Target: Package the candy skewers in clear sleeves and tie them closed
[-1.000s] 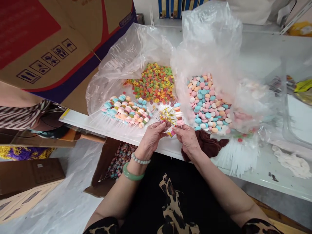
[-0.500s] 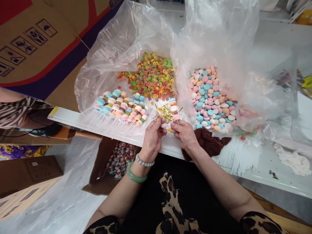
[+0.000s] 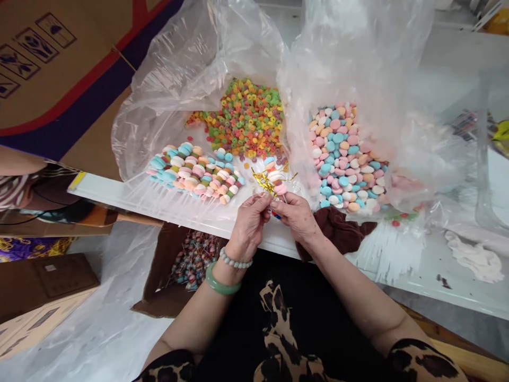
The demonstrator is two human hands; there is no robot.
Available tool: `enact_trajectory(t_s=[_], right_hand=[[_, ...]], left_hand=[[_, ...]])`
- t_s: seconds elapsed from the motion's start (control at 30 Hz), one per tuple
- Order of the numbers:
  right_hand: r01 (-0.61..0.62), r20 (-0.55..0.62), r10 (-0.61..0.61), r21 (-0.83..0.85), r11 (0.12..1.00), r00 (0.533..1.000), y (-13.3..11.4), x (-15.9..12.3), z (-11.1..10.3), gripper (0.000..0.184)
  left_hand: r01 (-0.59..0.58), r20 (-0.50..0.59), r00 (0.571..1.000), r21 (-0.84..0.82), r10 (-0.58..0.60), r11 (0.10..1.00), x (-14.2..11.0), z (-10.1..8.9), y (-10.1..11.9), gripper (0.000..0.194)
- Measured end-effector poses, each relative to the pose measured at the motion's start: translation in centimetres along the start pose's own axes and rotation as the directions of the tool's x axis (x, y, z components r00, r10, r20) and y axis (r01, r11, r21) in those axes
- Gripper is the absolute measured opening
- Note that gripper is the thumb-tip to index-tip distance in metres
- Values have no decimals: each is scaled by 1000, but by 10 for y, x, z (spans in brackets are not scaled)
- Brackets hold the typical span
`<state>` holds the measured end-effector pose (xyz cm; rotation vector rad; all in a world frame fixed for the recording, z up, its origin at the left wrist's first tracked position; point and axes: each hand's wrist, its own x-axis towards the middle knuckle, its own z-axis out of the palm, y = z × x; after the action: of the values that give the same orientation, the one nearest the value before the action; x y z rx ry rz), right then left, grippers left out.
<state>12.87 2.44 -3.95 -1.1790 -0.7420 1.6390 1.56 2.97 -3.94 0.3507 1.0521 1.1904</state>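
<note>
My left hand (image 3: 251, 216) and my right hand (image 3: 297, 216) meet at the table's front edge, fingertips pinched together. Between them stands a candy skewer (image 3: 279, 187) of pink, white and blue marshmallows in a clear wrapper, gripped at its lower end. Something small, blue and red shows under my right fingers; I cannot make out what. Gold twist ties (image 3: 263, 182) lie just behind my fingertips. Left of my hands rests a row of finished-looking marshmallow skewers (image 3: 194, 174) with white sticks. A brown cloth (image 3: 344, 231) lies beside my right wrist.
Ring gummies (image 3: 250, 119) spill from a clear bag at the back. Loose pastel marshmallows (image 3: 342, 159) lie in another bag to the right, near white sticks (image 3: 397, 252). Below the table's left side is an open carton (image 3: 153, 281) of wrapped skewers. A large cardboard box (image 3: 71, 101) stands left.
My hands have come closer together, fingertips now meeting at the base of the skewer. The skewer has shifted slightly left and stands more upright. The view has moved slightly.
</note>
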Motion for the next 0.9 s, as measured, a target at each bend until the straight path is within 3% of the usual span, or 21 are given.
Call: enact_trajectory(t_s=[0.1,0.2,0.37,0.43,0.53,0.63,0.73,0.9], right_hand=[[70,-66,-71,-29,997,995,2,3,1,38],[166,-90,-185,-191,967,979,3,3,-5,31],[286,-85,-382,-520,805,920,-11,-16,-24,33],[324,-19,-428,-622,712,904,-16,-28,-30,33],[413,135,-450,-680,606,883,-15,-40,-31,31],[497,226,-504,-704,506,833,-7,-43,-28,31],[533,280,-574,-776,337,770,0,-42,-26,29],[405,379,-682,-905,-131,625,0,-44,-27,21]], left_hand=[[64,69,995,72,-69,995,-1,-3,2,36],[98,106,988,91,-108,991,0,-8,5,34],[125,26,992,-169,-123,978,8,-19,19,13],[155,8,987,-270,-159,950,10,-23,27,8],[174,18,983,-368,-181,913,11,-26,35,19],[157,50,988,-403,-149,902,10,-28,37,27],[151,74,988,-408,-132,901,9,-29,38,27],[93,35,996,-438,-86,894,9,-28,40,24]])
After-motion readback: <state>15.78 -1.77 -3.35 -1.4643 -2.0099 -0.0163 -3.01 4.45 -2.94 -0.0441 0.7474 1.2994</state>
